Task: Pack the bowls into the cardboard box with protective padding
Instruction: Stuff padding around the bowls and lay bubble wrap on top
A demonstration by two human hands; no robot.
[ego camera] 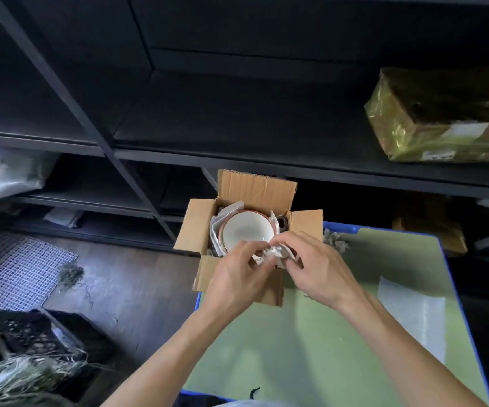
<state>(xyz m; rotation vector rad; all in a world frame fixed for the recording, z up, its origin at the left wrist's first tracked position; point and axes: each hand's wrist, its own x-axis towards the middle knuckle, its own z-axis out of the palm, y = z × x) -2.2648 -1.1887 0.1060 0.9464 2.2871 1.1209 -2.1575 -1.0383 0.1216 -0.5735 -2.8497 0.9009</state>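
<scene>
An open cardboard box (pixel 197 230) stands at the far left corner of a green table (pixel 310 348), its four flaps spread out. Inside sits a white bowl (pixel 247 230) with a reddish rim, white padding sheets (pixel 216 227) tucked round it. My left hand (pixel 237 274) and my right hand (pixel 316 265) meet over the box's near edge, both pinching a crumpled wad of whitish paper (pixel 275 254). The hands hide the near part of the bowl and box.
A bubble-wrap sheet (pixel 407 312) lies on the table's right side, and crumpled paper (pixel 335 240) beside the box. Dark metal shelving (pixel 178 157) stands behind, with a taped brown parcel (pixel 442 116) on it. A black crate with straw (pixel 32 348) and a white mesh mat (pixel 17 268) lie on the floor at left.
</scene>
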